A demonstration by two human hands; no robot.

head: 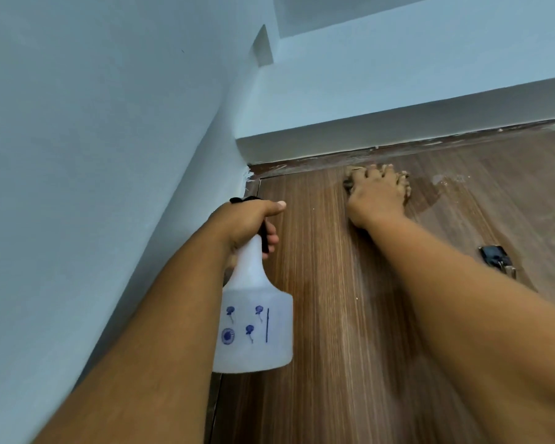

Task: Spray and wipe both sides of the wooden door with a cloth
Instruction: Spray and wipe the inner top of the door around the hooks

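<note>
The wooden door (334, 283) fills the lower right, seen from below looking up to its top edge. My left hand (247, 224) grips the neck and black trigger of a white spray bottle (253, 328) with blue prints, held close to the door's left edge. My right hand (377, 197) presses a brownish cloth (404, 187) against the door near its top; the cloth is mostly hidden under the fingers. A darker wet patch (426, 195) spreads on the wood to the right of that hand.
A pale blue wall (93, 155) stands to the left and a pale blue lintel (366, 129) runs above the door. The dark door frame (269, 169) shows paint smears. A small metal fitting (497, 259) is fixed on the door at the right.
</note>
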